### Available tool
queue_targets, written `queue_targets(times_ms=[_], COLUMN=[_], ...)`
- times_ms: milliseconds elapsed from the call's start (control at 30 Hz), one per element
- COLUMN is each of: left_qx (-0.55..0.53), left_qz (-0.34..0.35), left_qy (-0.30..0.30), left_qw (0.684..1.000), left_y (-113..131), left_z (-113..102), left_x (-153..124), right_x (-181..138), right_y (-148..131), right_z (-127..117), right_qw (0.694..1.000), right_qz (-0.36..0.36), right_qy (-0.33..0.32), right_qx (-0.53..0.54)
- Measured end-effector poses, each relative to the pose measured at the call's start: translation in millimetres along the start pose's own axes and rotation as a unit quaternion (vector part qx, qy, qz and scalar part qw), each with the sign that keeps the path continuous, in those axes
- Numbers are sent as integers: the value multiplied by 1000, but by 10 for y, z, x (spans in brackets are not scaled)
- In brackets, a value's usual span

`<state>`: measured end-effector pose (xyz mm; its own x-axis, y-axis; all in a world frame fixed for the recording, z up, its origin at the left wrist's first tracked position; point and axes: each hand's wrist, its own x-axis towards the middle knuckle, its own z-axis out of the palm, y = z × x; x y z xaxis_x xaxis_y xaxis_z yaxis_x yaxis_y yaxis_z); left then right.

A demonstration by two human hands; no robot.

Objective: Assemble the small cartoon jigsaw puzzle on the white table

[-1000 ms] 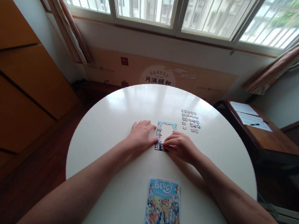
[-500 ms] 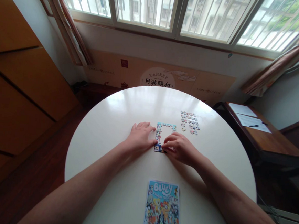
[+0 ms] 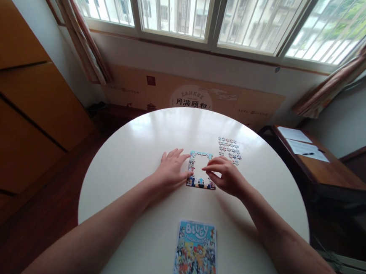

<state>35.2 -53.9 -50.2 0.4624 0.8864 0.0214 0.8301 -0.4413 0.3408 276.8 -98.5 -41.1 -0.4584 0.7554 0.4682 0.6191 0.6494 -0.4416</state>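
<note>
Multicoloured puzzle frame is lying flat, approx. ctr. of the white tabletop, between both hands; its middle is showing bare table surface. Change vs. prev. views: R hand, then covering part of the bottom border, is now sitting higher, over the opening, so the bottom strip is showing end to end, incl. a light-blue piece at its upper side. Judgement: that piece is apparently sitting in or against the strip, i.e. work is advancing along the bottom edge; exact fit is not showing at this res.

R hand pose: forearm is angling in from lower right, thumb and index are nearly meeting in a loose pinch, other fingers are curling alongside. Whether a small piece is being held: cannot tell. L hand: palm is facing down, fingers are spreading wide, gripping nothing; thumb and index tips are resting on or close to the frame's left border, presumably steadying it.

Loose pieces are lying in rough rows beyond and right of the frame, near R hand. Printed "BLUEY" cover is lying nearer the person, apart from the frame. Further out, R side: papers and a dark pen are resting on a brown side table.
</note>
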Motion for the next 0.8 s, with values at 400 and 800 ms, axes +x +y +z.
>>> queue_targets(times_ms=[400,800], left_qx=[4,11], left_qz=[-2,-17], left_qy=[-18,-37], left_qw=[1000,999], left_y=[54,116], left_z=[56,2], left_x=[6,7], right_x=[-28,-11], right_y=[61,4], right_z=[-28,22], right_qw=[996,991], right_qz=[-13,-15], right_qy=[-93,-132], right_qx=[3,-14])
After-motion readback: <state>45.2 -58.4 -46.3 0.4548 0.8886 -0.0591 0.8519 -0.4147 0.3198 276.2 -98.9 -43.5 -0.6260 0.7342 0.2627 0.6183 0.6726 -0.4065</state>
